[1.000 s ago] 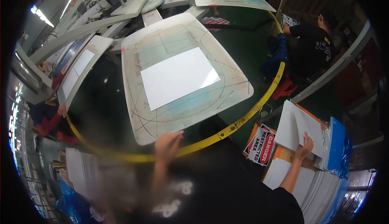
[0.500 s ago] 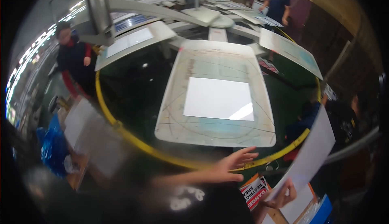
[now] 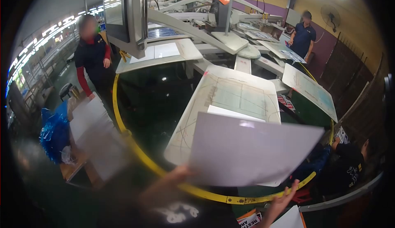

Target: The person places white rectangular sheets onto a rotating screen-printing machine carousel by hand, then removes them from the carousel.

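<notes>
A large white sheet (image 3: 255, 152) is raised in front of me, tilted over the near part of the pale platen (image 3: 185, 133). My left hand (image 3: 181, 175) is at its lower left corner, blurred, its fingers mostly hidden at the sheet's edge. Below the lower right edge is my right hand (image 3: 284, 199), fingers spread and pointing up, close to the sheet. Another white sheet (image 3: 230, 113) lies on the platen, largely covered by the raised one. Printed signs and white sheets (image 3: 288, 219) are at the bottom edge.
A yellow curved rail (image 3: 144, 158) rings the machine. Other platens (image 3: 308, 87) stand left and right. One person (image 3: 92, 55) is at the left by stacked sheets (image 3: 92, 125), another (image 3: 303, 38) at the back right, a third (image 3: 343, 166) low at the right. A monitor (image 3: 117, 11) hangs upper left.
The white sheet has moved from the lower right to in front of the platen. My left hand has moved left to its corner; my right hand has opened below it. The view has shifted.
</notes>
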`<state>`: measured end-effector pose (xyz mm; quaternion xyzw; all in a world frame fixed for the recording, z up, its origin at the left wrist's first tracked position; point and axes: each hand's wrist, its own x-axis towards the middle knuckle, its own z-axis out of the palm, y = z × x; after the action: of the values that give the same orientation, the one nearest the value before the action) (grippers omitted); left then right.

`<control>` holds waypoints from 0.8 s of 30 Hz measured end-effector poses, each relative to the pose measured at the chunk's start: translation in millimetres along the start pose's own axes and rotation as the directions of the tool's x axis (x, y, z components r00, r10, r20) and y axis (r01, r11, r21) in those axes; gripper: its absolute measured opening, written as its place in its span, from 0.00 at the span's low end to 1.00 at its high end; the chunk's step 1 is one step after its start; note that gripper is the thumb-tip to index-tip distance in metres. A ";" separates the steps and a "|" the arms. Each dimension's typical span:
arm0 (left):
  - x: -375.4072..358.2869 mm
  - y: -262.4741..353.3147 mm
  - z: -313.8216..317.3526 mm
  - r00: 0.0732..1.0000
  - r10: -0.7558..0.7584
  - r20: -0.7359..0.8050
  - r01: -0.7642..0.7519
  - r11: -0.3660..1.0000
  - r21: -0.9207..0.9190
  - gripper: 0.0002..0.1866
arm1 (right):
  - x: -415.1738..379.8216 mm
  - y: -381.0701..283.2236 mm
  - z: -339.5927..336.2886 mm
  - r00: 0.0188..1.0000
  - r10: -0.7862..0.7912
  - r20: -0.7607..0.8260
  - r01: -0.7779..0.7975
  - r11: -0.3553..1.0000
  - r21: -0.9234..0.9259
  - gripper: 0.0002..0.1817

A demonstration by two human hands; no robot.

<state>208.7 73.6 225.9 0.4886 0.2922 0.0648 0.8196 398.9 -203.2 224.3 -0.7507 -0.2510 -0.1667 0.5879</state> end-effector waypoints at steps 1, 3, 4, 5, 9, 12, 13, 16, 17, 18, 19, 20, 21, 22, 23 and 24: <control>-0.2 -4.3 -8.6 0.999 0.029 0.016 -0.029 0.999 0.014 0.34 | 4.2 19.0 -9.7 0.998 0.035 -0.058 -0.032 0.997 0.066 0.45; 1.6 -12.9 -18.2 0.996 0.075 0.057 -0.077 0.997 0.032 0.33 | 23.4 11.7 -11.1 0.921 0.367 -0.131 -0.318 0.901 0.294 0.45; 4.0 -16.1 -21.4 0.993 0.090 0.073 -0.093 0.995 0.035 0.33 | 25.2 0.7 -10.3 0.844 0.519 -0.133 -0.386 0.762 0.520 0.46; 6.1 -19.4 -22.9 0.990 0.112 0.084 -0.115 0.993 0.036 0.32 | 24.5 -7.8 -7.9 0.749 0.656 -0.095 -0.407 0.570 0.714 0.47; 18.2 -17.7 -20.7 0.976 0.200 0.091 -0.203 0.979 0.026 0.31 | 20.7 9.7 -26.9 0.935 0.152 0.321 -0.332 0.695 0.638 0.54; 28.9 -5.8 -19.4 0.961 0.269 0.061 -0.271 0.962 0.023 0.30 | 9.7 -3.6 -24.4 0.921 0.195 0.337 -0.372 0.701 0.609 0.53; 32.1 -1.5 -20.2 0.959 0.279 0.056 -0.280 0.960 0.022 0.29 | 8.4 2.5 -22.2 0.929 0.136 0.345 -0.347 0.645 0.681 0.52; 37.4 2.5 -21.8 0.953 0.295 0.062 -0.297 0.954 0.026 0.28 | -8.9 37.2 -17.1 0.952 0.193 0.236 -0.302 0.484 0.821 0.50; 37.1 -0.2 -21.6 0.954 0.292 0.064 -0.294 0.955 0.029 0.28 | -14.4 40.7 -13.8 0.924 0.367 0.109 -0.285 0.468 0.837 0.50; 37.3 -2.0 -22.2 0.956 0.285 0.068 -0.288 0.957 0.029 0.28 | -20.6 43.5 -11.2 0.872 0.483 0.077 -0.276 0.356 0.893 0.50; 34.4 -6.2 -23.0 0.959 0.274 0.071 -0.276 0.961 0.032 0.27 | -21.5 51.0 -14.0 0.893 0.444 0.070 -0.277 0.421 0.864 0.49; 33.5 -6.4 -27.5 0.961 0.267 0.072 -0.270 0.962 0.034 0.27 | -18.5 53.5 -15.9 0.912 0.404 0.067 -0.275 0.484 0.831 0.49; 31.8 -7.7 -30.2 0.963 0.260 0.075 -0.263 0.964 0.034 0.27 | -19.0 53.4 -21.0 0.933 0.350 0.089 -0.261 0.485 0.835 0.47; 30.3 -9.2 -32.6 0.965 0.251 0.079 -0.254 0.967 0.035 0.26 | -19.4 53.3 -26.2 0.949 0.295 0.110 -0.247 0.484 0.839 0.46; 30.8 -11.3 -35.2 0.967 0.241 0.084 -0.245 0.969 0.037 0.26 | -15.3 50.6 -33.9 0.967 0.171 0.190 -0.255 0.585 0.770 0.45; 29.5 -12.3 -36.2 0.967 0.238 0.096 -0.242 0.970 0.038 0.26 | -8.0 48.8 -41.2 0.958 0.054 0.281 -0.242 0.678 0.694 0.44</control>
<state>211.2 106.4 190.6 0.5427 0.1948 0.1340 0.8059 422.2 -253.4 191.3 -0.4909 -0.3024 0.0849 0.8126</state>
